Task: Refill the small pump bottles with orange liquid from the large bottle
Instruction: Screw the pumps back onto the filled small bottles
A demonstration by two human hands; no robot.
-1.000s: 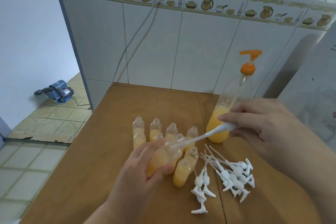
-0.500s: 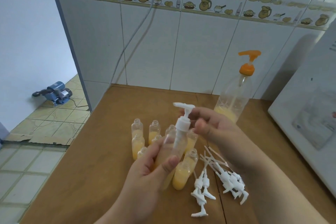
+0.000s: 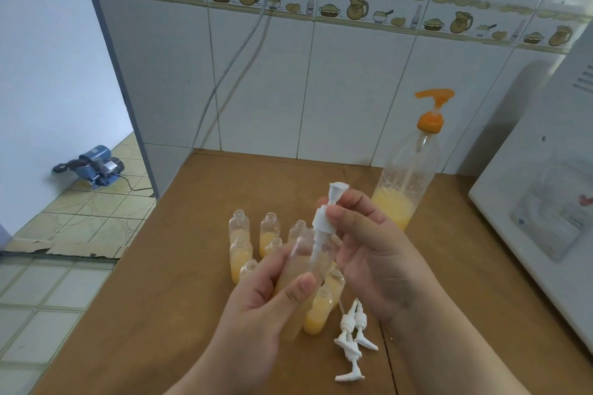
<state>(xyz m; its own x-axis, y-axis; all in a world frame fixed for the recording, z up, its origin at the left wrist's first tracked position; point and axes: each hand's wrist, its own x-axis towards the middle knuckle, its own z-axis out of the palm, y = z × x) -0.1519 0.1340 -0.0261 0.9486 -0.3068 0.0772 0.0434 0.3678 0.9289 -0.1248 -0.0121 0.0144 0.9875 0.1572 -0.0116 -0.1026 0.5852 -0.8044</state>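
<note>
While left hand [image 3: 256, 308] grips small bottle [image 3: 301, 269], right hand [image 3: 369, 253] pinches pump [image 3: 324, 218].

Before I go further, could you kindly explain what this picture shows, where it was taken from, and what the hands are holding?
No machine here: a person works bare-handed, filmed by a wide-angle camera on their head, looking down at a wooden table. The left hand grips a small bottle of orange liquid; the right hand pinches a white pump top whose tube is inside that bottle. Behind them stand more open small bottles, with loose pump tops lying beside. The large bottle with an orange pump stands at the back.
</note>
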